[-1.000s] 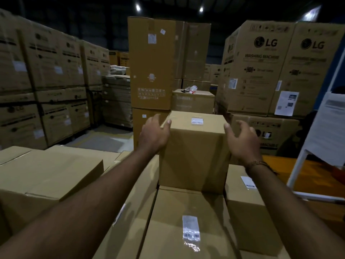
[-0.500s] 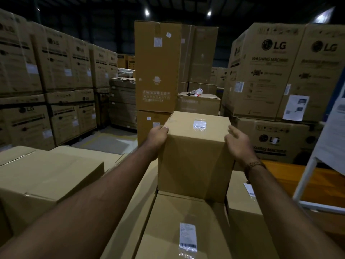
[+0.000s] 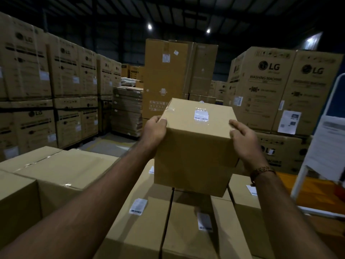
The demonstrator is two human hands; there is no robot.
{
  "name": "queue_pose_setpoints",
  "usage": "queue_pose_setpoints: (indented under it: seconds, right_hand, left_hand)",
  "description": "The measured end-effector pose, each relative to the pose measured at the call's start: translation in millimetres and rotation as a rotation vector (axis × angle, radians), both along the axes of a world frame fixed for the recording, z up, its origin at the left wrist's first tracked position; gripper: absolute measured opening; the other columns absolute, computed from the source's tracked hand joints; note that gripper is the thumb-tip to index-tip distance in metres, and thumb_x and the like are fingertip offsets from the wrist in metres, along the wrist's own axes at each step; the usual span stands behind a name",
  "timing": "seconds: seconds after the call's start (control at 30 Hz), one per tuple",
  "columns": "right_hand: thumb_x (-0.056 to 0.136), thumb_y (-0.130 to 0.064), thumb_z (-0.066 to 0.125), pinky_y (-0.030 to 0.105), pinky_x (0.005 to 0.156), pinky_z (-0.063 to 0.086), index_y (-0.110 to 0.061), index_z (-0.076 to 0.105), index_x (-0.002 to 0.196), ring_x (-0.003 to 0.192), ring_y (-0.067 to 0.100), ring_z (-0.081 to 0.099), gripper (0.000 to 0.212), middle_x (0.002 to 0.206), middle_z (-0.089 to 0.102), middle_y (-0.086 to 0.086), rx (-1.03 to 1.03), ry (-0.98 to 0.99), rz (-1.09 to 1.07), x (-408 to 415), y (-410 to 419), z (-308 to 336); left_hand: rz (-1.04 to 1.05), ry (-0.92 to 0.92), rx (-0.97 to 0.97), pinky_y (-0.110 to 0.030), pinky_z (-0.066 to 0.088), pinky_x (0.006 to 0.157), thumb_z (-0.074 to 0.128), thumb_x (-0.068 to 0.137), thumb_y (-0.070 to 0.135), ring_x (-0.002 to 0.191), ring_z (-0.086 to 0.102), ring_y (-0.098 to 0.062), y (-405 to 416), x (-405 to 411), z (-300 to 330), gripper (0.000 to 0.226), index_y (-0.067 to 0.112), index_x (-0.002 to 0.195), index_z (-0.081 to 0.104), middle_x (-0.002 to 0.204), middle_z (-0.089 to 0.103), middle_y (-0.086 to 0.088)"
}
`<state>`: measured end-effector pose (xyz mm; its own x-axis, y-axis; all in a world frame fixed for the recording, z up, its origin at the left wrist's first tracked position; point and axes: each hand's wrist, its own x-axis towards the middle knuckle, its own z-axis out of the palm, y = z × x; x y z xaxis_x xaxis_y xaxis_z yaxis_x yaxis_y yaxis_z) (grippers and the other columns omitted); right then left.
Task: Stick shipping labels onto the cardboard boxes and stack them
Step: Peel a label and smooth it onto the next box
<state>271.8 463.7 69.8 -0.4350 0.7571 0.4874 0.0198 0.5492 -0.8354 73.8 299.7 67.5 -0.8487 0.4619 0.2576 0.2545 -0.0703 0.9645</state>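
Note:
A plain cardboard box (image 3: pixel 194 154) with a shiny shipping label (image 3: pixel 201 114) on its top is held up in front of me, tilted, its lower edge above the boxes beneath. My left hand (image 3: pixel 155 131) grips its upper left edge, thumb on top. My right hand (image 3: pixel 242 143) clasps the right side, fingers over the top edge. Below it lie three labelled boxes side by side: a left one (image 3: pixel 141 227), a middle one (image 3: pixel 186 230) and a right one (image 3: pixel 246 217).
Larger plain boxes (image 3: pixel 56 171) sit at my left. Stacks of LG washing machine cartons (image 3: pixel 280 90) rise on the right and more cartons (image 3: pixel 46 90) on the left. A tall carton (image 3: pixel 164 77) stands ahead. A white frame (image 3: pixel 317 165) and an orange surface (image 3: pixel 313 189) are at right.
Both hands closed on the labelled box and raised it off the middle box, tilting it toward me. The view has shifted upward.

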Motion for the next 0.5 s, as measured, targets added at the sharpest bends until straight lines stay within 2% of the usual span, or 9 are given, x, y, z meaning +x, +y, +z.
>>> queue_pose_setpoints:
  seconds: [0.13,0.27,0.3,0.37,0.43,0.5]
  right_hand:
    - [0.109,-0.021,0.049,0.03,0.098,0.04,-0.026,0.056,0.153,0.129,0.012,0.045,0.045,0.158,0.05,-0.002,0.002,0.042,-0.011,4,-64,6]
    - [0.109,-0.022,0.048,0.022,0.087,0.045,-0.026,0.06,0.149,0.126,0.012,0.049,0.042,0.15,0.055,-0.004,-0.002,0.142,-0.063,0,-137,6]
    - [0.109,-0.022,0.049,0.024,0.093,0.047,-0.026,0.062,0.148,0.127,0.012,0.05,0.042,0.15,0.056,-0.005,-0.004,0.166,-0.071,-2,-156,5]
    - [0.108,-0.023,0.05,0.037,0.109,0.05,-0.027,0.064,0.146,0.13,0.013,0.052,0.041,0.148,0.058,-0.006,-0.01,0.201,-0.069,-5,-192,2]
    - [0.106,-0.025,0.051,0.044,0.113,0.05,-0.03,0.065,0.145,0.131,0.013,0.054,0.041,0.146,0.06,-0.009,-0.017,0.223,-0.054,-6,-226,-5]
    - [0.105,-0.026,0.052,0.044,0.114,0.05,-0.031,0.066,0.144,0.131,0.01,0.055,0.041,0.145,0.061,-0.011,-0.025,0.23,-0.042,-8,-256,-10]
  left_hand:
    - [0.011,0.026,0.014,-0.028,0.043,0.065,0.043,0.112,0.036,0.093,0.055,-0.005,-64,8,7,0.044,0.02,0.152,0.049,0.122,0.058,0.002]
    - [0.038,0.067,0.05,-0.027,0.046,0.066,0.043,0.112,0.036,0.096,0.059,-0.008,-134,12,9,0.042,0.021,0.15,0.051,0.121,0.061,0.002]
    - [0.045,0.073,0.059,-0.027,0.046,0.067,0.042,0.112,0.036,0.097,0.059,-0.008,-152,11,8,0.041,0.022,0.15,0.051,0.12,0.061,0.003]
    - [0.06,0.078,0.073,-0.029,0.047,0.07,0.042,0.112,0.037,0.1,0.059,-0.01,-189,8,5,0.042,0.023,0.151,0.051,0.12,0.061,0.004]
    - [0.068,0.078,0.09,-0.032,0.05,0.076,0.042,0.112,0.038,0.105,0.059,-0.011,-226,7,-1,0.042,0.024,0.15,0.052,0.125,0.062,0.002]
    - [0.096,0.074,0.098,-0.033,0.05,0.077,0.043,0.112,0.039,0.105,0.059,-0.011,-259,9,-7,0.041,0.026,0.149,0.054,0.124,0.062,0.004]
